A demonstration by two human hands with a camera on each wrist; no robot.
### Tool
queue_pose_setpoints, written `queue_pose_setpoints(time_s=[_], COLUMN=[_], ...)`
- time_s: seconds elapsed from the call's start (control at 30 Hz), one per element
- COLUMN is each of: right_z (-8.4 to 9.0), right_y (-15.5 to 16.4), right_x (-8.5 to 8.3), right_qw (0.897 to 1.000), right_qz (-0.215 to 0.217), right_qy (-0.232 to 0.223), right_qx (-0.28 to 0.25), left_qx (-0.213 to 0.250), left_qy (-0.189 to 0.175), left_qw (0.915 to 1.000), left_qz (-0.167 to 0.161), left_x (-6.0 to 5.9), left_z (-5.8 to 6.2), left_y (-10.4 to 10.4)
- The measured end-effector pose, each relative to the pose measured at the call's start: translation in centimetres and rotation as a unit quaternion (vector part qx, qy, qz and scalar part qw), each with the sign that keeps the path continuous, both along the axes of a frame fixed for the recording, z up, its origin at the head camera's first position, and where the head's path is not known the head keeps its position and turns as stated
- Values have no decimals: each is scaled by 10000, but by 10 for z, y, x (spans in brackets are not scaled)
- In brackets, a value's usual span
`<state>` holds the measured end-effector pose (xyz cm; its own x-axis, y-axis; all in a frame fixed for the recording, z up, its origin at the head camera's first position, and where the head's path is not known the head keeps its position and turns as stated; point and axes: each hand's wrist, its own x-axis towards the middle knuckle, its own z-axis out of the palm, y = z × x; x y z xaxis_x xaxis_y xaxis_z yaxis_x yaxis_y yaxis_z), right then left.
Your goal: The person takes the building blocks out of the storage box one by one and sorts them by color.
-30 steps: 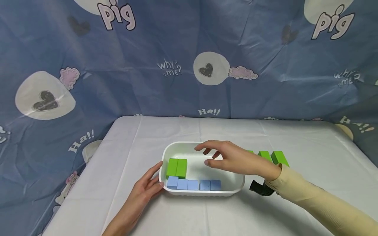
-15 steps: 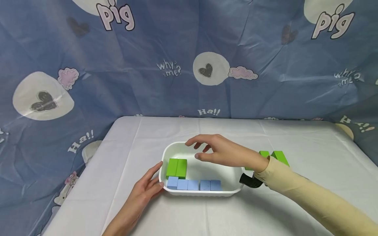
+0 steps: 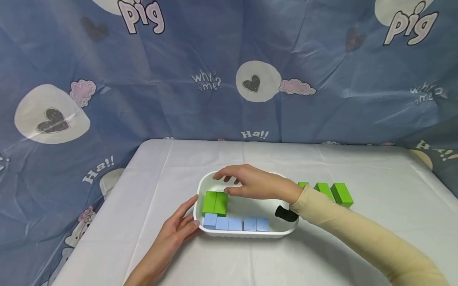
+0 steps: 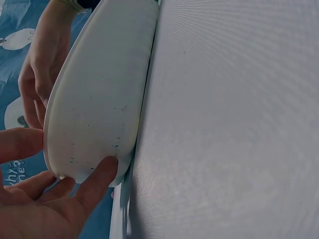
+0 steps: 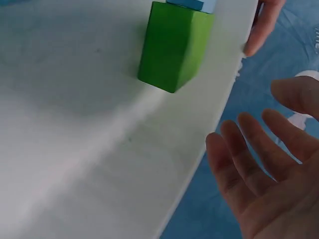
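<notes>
R hand (image 3: 247, 182) out over the white tray (image 3: 247, 234), ctr of head view, arm reaching in from lower right in a beige sleeve (image 3: 352, 230). Back of hand up, fingers arched toward the left of frame, thumb below w/ a clear gap: fingers & thumb apart. R wrist cam agrees: fingers loosely bent, slightly spread, hand clear of the green block at top ctr there. A black device (image 3: 286, 213) hangs under that wrist.

L hand (image 3: 175, 230), lower left of ctr, forearm up from the bottom edge; fingers fairly straight & spread, tips on tray's L end. L wrist cam: 1 tip at the rim, others vs. the outer wall.

In tray: 2 green blocks (image 3: 221, 203) side by side, touching, at its L; 5 blue blocks (image 3: 235, 224) in a row along the near wall, small gap betw. 3rd & 4th from L. Another 3 green blocks (image 3: 342, 194) sit on the white-covered table (image 3: 214, 260), R of tray, leftmost partly behind the arm.
</notes>
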<state>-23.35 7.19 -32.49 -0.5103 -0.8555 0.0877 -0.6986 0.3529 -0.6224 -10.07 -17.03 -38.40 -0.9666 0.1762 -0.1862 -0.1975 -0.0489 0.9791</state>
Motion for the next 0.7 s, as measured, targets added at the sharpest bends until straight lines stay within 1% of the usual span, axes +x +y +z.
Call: queue_pose_setpoints(time_s=[0.2,0.3,0.4,0.5,0.7], right_z=[-15,-23,-30,-33,-38], right_y=[-8,-9,-8,-9,-11], right_x=[-10,-14,-16,-17,-19], right_qw=[9981,9955,9931,9920,9920], right_qz=[204,178,129,118,249], right_qy=[-558,-886,-1106,-1163,-1032], right_qx=[159,272,379,482,684], left_qx=[67,89,83,39,-12], left_qy=[13,3,-13,-29,-23], left_qw=[10000,10000,10000,10000,10000], left_qz=[5,-4,-8,21,66], left_x=[1,1,1,1,2], left_z=[0,0,0,1,2], left_y=[0,0,1,1,1])
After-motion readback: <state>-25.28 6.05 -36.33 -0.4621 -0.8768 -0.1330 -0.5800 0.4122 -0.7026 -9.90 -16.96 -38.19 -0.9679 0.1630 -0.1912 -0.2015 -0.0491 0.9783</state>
